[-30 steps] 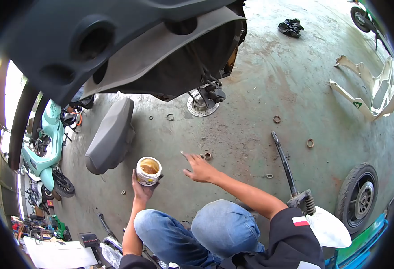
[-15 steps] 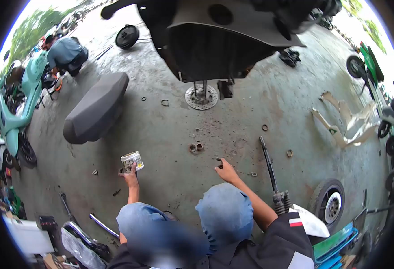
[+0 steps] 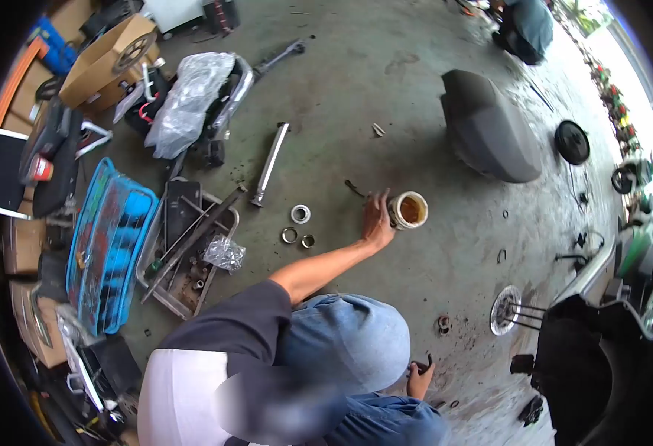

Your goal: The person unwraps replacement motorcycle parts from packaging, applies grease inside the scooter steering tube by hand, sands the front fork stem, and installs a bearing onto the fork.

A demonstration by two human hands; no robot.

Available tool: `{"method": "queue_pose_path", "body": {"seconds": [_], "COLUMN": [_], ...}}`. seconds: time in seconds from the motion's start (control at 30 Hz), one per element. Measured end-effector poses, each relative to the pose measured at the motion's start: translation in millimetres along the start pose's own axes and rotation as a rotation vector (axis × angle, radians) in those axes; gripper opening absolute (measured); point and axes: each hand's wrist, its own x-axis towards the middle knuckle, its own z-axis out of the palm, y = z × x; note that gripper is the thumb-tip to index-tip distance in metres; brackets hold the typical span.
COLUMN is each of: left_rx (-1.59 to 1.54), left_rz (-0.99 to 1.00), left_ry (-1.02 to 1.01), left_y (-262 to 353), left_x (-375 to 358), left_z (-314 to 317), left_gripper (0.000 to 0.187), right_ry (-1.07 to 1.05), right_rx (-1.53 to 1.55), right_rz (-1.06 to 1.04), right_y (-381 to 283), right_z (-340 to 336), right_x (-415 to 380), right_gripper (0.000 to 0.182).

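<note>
Head view: left grip [image 3: 377,223] clasps round, smeared jar [image 3: 424,207]; right grip [image 3: 418,382], I cannot tell.

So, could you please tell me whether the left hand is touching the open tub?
Touching. The head view shows the left hand wrapped against the side of the tub, with no gap between them.

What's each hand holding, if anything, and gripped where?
Left hand holds the open jar by its outer side, below the rim. Right hand: can't tell if it holds anything.
</note>
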Motion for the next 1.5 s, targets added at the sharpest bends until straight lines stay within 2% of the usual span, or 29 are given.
{"method": "queue_pose_path", "body": {"seconds": [0.03,0.13,0.17,0.2,0.27,0.33,0.37,0.43,0.53,0.6,0.67,0.77,0.83,0.87,0.93,1.07,1.13,1.27,1.33,1.4,1.47,1.5], "left_rx": [-0.04,-0.169,-0.295,-0.455,-0.68,-0.726,-0.796,-0.648,-0.576,-0.665,-0.583,-0.538,-0.491,-0.481,-0.468,-0.144,-0.072,0.227,0.337,0.767,0.796,0.824], "left_rz": [0.072,0.638,0.723,0.787,0.975,1.126,1.191,1.476,1.6,1.676,1.669,1.66,1.607,1.6,1.611,1.522,1.561,1.713,1.82,1.993,2.146,2.022], "left_ry": [-0.015,-0.281,-0.377,-0.487,-0.721,-1.148,-1.267,-1.473,-1.698,-1.767,-1.868,-1.908,-1.901,-1.889,-1.872,-1.886,-1.826,-1.739,-1.694,-1.777,-1.766,-1.784], "left_y": [7,75,98,130,192,259,288,330,362,366,372,377,370,365,357,346,348,359,357,373,365,365], "left_x": [-7,-37,-51,-66,-100,-138,-161,-196,-246,-278,-303,-320,-323,-321,-324,-310,-309,-323,-347,-358,-371,-389], "left_z": [-1,-14,4,22,65,84,89,96,88,89,95,95,96,98,105,119,119,127,123,104,127,114], "left_gripper": [0.103,0.089,0.082,0.076,0.065,0.059,0.059,0.054,0.052,0.053,0.053,0.052,0.051,0.052,0.052,0.055,0.056,0.058,0.057,0.055,0.056,0.055], "right_ry": [-0.02,0.104,0.106,0.102,0.089,0.174,0.254,0.393,0.594,0.704,0.799,0.922,1.203,1.202,1.393,1.546,1.692,1.931,2.036,2.196,2.265,2.281], "right_rx": [-0.064,-0.181,-0.185,-0.056,-0.172,-0.199,-0.187,-0.165,-0.136,-0.163,-0.209,-0.061,-0.194,-0.194,-0.107,0.086,0.24,0.358,0.401,0.355,0.375,0.381], "right_rz": [-0.063,-0.089,-0.038,-0.037,-0.021,0.095,0.091,0.14,0.198,0.221,0.229,0.194,0.082,0.078,0.053,0.051,0.144,0.251,0.402,0.469,0.736,0.849], "right_y": [-4,-57,-77,-70,-87,-92,-96,-99,-119,-117,-120,-121,-107,-103,-114,-94,-77,-27,-12,6,23,35], "right_z": [-5,-23,-33,-39,-53,-58,-61,-66,-74,-87,-99,-117,-122,-121,-115,-73,-43,5,29,57,92,114], "right_x": [-3,-31,-46,-57,-85,-107,-121,-142,-177,-191,-219,-268,-295,-313,-371,-473,-517,-598,-636,-670,-703,-717], "right_gripper": [0.062,0.063,0.063,0.064,0.071,0.073,0.074,0.073,0.074,0.074,0.075,0.075,0.071,0.071,0.072,0.077,0.081,0.084,0.085,0.085,0.087,0.087]}}
